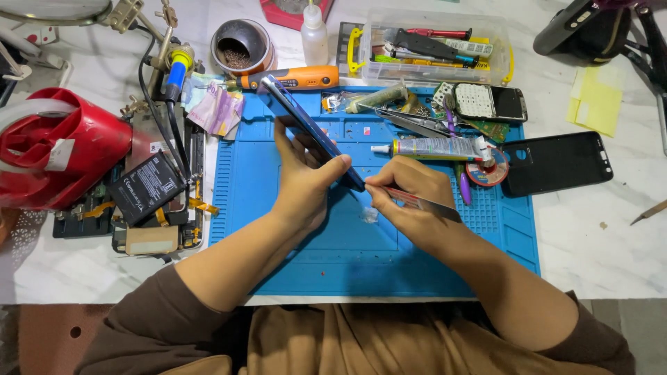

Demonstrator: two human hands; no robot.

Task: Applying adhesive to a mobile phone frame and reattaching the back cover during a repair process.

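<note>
Two hands over the blue mat (431, 271), each busy. Left hand (300, 182) wrapped around a phone (310, 130), thumb pressed on the lower edge, fingers behind; phone tipped up on edge and angled away, so its side seam faces the other hand. Right hand (410, 191) pinched on tweezers (424, 203), tips brought to the phone's lower corner, just touching or nearly so — hard to tell which. Held above the mat, not resting on it, probably for a clear look along the edge. Glue tube (434, 147) lying just beyond the right hand, within easy reach. Black back cover (556, 163) parked off the mat to the right, out of the way. Battery (146, 187) and boards pushed aside at left.
</note>
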